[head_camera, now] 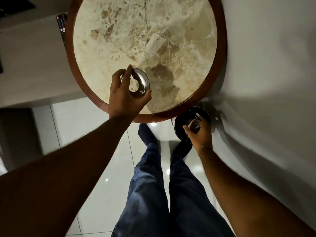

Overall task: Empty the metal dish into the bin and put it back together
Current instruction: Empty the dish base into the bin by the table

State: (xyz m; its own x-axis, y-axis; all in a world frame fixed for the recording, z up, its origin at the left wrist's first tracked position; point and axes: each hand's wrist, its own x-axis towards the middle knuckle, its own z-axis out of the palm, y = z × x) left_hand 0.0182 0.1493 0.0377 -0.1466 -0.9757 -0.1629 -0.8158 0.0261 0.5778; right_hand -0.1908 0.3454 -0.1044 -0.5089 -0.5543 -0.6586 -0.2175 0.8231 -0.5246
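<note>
- The left hand [126, 98] holds a shiny metal ring [139, 82] with a hole in the middle. This looks like the top part of the metal dish.
- The ring is at the near edge of the round stone surface [145, 40], a bit to the left. The fingers are wrapped around its rim. It is hard to tell if the ring rests on the surface or is just above it.
- The right hand [200, 132] grips the metal dish [194, 124] from above. The dish is off the surface, past its near right edge, and over the dark round bin [203, 113] on the floor.
- The dish looks tipped toward the bin, so the dumping step seems to be going on now. What is inside the dish is too blurry to see.
- The bin's mouth is small and mostly hidden by the hand. If the dish tips off to one side, the mess could land on the white floor [85, 120] or on the person's feet [147, 135], which are very near.
- The dish is smooth and shiny, so it could slip from the right hand and fall into the bin.
- The ring sits close to the surface's edge. A bump from the left hand could knock it off.
</note>
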